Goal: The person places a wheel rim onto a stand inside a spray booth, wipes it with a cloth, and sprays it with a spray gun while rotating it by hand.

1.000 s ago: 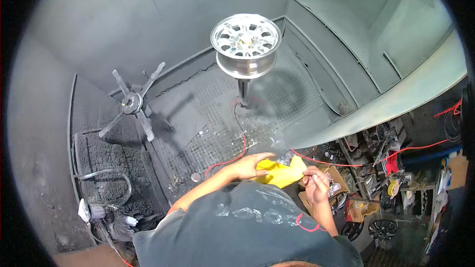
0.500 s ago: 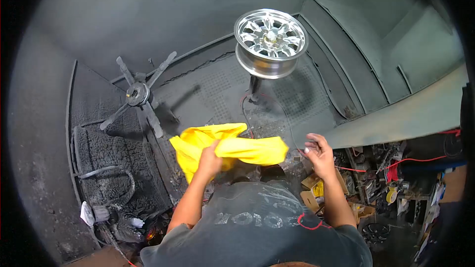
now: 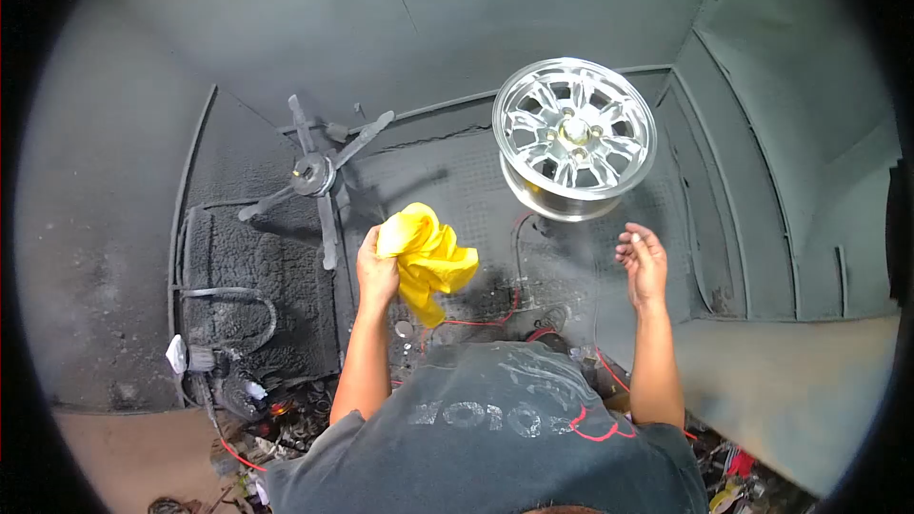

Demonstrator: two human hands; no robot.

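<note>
Yellow cloth (image 3: 433, 262) now more bunched, grasped by only 1 hand, left hand (image 3: 377, 271). Right hand (image 3: 646, 271) (loosely curled, holding nothing) came nearer to wheel (image 3: 576, 131); seems free.

Head view looks down and ahead, corners hard to read.

A: Any readable text?
B: Just the dark shirt (image 3: 476, 466) — pale block lettering (image 3: 493, 417) across its front, badly worn.
A: Whole word?
B: Can't tell — two round O-shaped letters mid-row on the shirt, others too faded.
</note>
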